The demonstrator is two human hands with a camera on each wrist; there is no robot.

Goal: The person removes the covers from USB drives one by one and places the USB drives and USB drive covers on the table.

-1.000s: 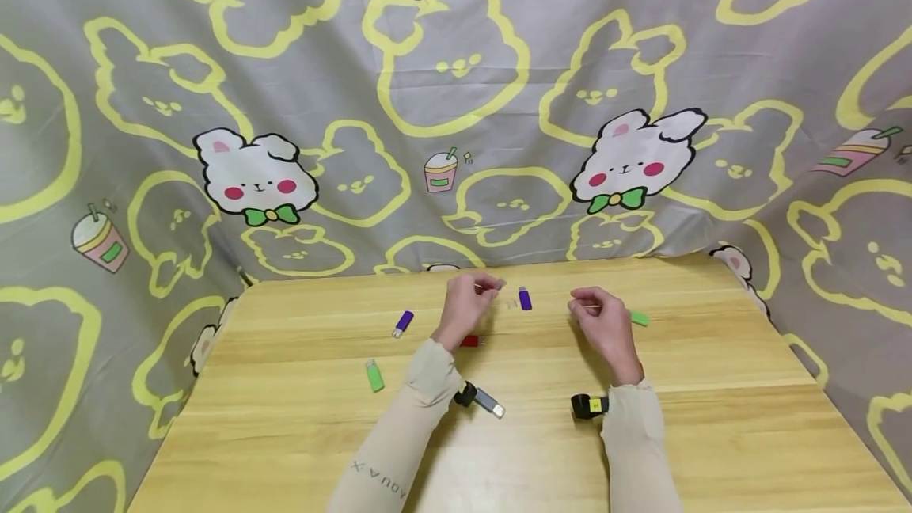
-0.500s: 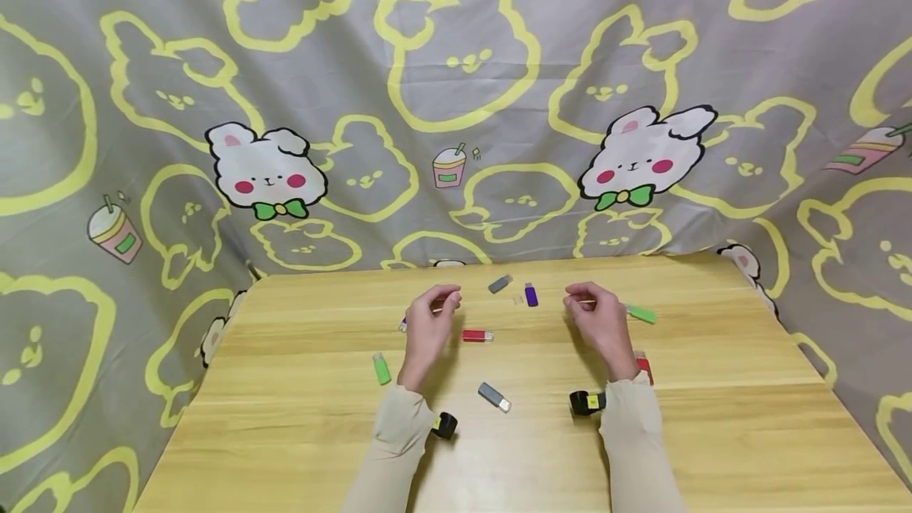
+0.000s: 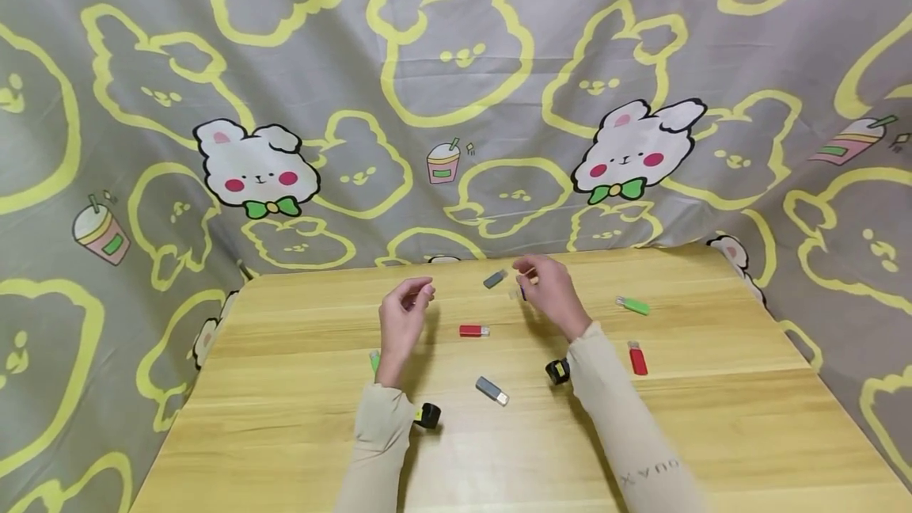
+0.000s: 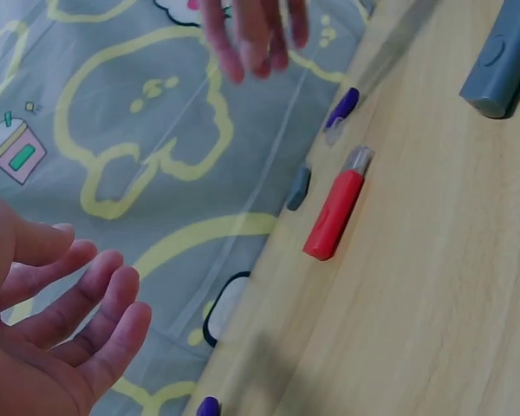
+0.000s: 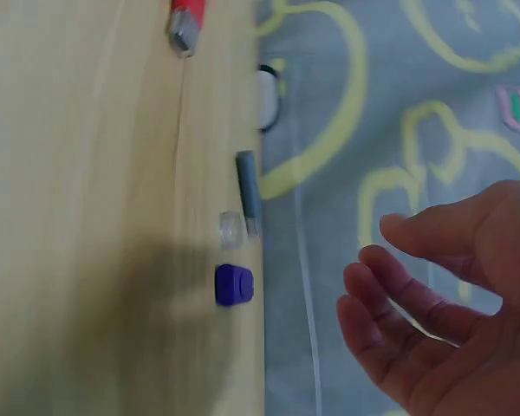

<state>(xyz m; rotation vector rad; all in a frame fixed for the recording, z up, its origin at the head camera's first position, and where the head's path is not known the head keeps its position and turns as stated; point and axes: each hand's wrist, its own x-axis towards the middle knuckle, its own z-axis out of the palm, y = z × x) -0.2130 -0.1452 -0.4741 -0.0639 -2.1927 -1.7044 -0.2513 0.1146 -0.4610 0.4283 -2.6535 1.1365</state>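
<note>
My right hand (image 3: 552, 291) hovers at the back of the table with loosely bent fingers and nothing in them. Just beneath, mostly hidden in the head view, lies a purple USB flash drive (image 5: 234, 285). A small clear cap (image 5: 230, 230) sits beside it, and a grey flash drive (image 3: 495, 279) lies just left of the two. My left hand (image 3: 404, 323), bare and relaxed, floats left of a red flash drive (image 3: 470, 331). It covers most of another purple drive (image 4: 209, 406) in the head view and partly hides a green drive (image 3: 374, 361).
Nearer on the wooden table (image 3: 285, 434) lies a second grey flash drive (image 3: 492, 391). To the right are a green drive (image 3: 632, 305) and a red drive (image 3: 637, 358). A patterned curtain (image 3: 427, 101) hangs behind the table's back edge.
My left hand has let go of the grey drive at the back and moved left towards me. The right hand has shifted left and back, over the purple drive.
</note>
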